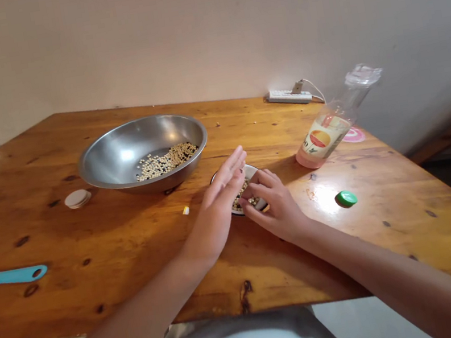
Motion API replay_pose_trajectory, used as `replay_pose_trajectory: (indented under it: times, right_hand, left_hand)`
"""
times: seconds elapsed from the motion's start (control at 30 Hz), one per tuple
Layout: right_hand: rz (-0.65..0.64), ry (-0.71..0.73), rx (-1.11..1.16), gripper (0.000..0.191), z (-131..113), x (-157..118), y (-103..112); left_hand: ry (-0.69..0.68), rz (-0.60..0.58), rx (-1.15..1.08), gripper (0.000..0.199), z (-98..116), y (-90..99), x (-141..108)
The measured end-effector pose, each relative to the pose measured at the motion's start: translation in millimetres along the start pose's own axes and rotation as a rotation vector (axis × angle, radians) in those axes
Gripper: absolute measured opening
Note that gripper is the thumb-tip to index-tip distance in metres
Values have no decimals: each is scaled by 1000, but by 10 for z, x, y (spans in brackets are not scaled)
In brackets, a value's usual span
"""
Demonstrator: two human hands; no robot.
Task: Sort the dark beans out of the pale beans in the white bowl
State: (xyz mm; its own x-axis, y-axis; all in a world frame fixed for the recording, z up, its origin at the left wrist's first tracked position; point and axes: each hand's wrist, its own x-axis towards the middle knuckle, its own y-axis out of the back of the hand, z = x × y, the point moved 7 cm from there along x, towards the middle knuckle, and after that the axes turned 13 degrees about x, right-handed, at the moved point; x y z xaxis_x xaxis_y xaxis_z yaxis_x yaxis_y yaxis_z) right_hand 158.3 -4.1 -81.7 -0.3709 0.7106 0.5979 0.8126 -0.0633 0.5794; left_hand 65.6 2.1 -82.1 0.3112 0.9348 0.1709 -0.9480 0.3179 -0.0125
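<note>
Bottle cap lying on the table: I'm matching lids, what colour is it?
The bottle cap is bright green, shown clearly in the head view.

Polished stainless-steel bowl (140, 140), glossy white-rimmed dish (252, 170), varnished wooden tabletop (90, 238) with dark knots, clear plastic bottle (338, 107), smooth green plastic cap (346, 198).

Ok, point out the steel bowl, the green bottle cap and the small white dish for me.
Steel bowl (134, 141): head view, inner wall.
Green bottle cap (346, 198): head view, top face.
Small white dish (251, 168): head view, rim.
</note>
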Motion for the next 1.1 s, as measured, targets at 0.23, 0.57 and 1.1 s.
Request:
replay_pose_trajectory:
  times: [0.23,0.57,1.1]
  right_hand:
    - [17,-5,53,11,52,0,12]
    - [56,-43,118,15,76,27,59]
    - [122,-21,109,8,210,34,142]
  left_hand:
    - [-75,-25,386,43,111,-45,-45]
    - [-200,149,435,32,224,84,-40]
    - [-424,242,1116,31,205,66,14]
